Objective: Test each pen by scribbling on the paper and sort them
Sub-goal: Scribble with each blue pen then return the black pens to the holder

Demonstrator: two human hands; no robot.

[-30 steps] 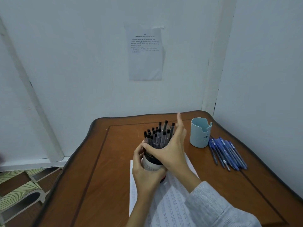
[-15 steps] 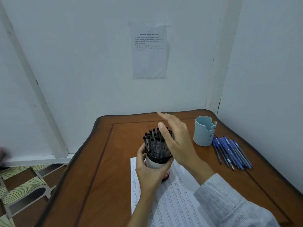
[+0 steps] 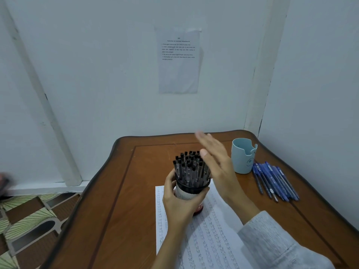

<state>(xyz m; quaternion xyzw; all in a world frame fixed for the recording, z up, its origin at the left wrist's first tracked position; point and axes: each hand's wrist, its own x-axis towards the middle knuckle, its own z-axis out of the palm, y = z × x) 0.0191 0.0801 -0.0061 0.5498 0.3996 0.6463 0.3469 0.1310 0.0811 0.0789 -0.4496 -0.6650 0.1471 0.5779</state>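
Right hand (image 3: pixel 219 167) higher beside one pen holder (image 3: pixel 192 188)

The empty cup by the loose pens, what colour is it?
Pale blue cup, head view.

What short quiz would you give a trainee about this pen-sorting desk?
1. True or false: the left hand grips the white cylindrical holder packed with black-capped pens.
2. Where do the loose blue pens lie? A) on the brown wooden table beside the light-blue cup; B) inside that cup; C) in the left hand.
3. Fill in: the right hand, beside the holder, is ___ and holds no pen.
Key: 1 true; 2 A; 3 open.
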